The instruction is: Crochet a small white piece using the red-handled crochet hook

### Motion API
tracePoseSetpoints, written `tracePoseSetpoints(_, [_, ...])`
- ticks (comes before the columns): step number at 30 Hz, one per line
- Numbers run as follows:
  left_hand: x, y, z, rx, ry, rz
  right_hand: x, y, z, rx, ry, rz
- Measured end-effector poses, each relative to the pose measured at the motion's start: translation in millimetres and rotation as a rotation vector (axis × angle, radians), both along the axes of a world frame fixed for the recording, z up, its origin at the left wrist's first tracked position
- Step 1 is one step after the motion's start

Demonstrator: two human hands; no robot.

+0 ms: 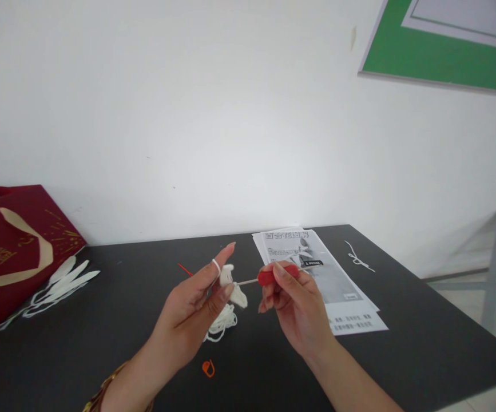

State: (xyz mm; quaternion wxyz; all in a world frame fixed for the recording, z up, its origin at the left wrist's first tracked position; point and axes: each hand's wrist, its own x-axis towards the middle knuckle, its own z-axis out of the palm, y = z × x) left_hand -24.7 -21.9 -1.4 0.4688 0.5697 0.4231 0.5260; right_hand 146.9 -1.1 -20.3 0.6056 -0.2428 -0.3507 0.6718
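Observation:
My left hand (196, 306) is closed on a small piece of white crochet work (235, 290), pinched between thumb and fingers. White yarn loops around its raised index finger. My right hand (294, 303) grips a crochet hook (278, 274) by its red handle. The hook's thin metal shaft points left and its tip meets the white piece; whether it passes through a stitch is too small to tell. Below the left hand, a loose bundle of white yarn (224, 323) lies on the black table. Nearer to me is an orange stitch marker (208, 368).
Printed sheets (342, 286) lie behind and right of my right hand. A white yarn scrap (358, 258) is farther right. Finished white petal-shaped pieces (70, 277) with yarn tails lie left, by a dark red bag (11, 246). A thin red stick (184, 269) shows behind my left hand.

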Motion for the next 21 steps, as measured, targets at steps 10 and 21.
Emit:
tracePoseSetpoints(10, [3, 2, -10.6, 0.085, 0.055, 0.003, -3, 3, -2.5, -0.095, 0.068, 0.087])
tracePoseSetpoints(21, [-11, 5, 9.5, 0.228, 0.226, -0.088, -2, 5, -4.3, -0.086, 0.035, 0.047])
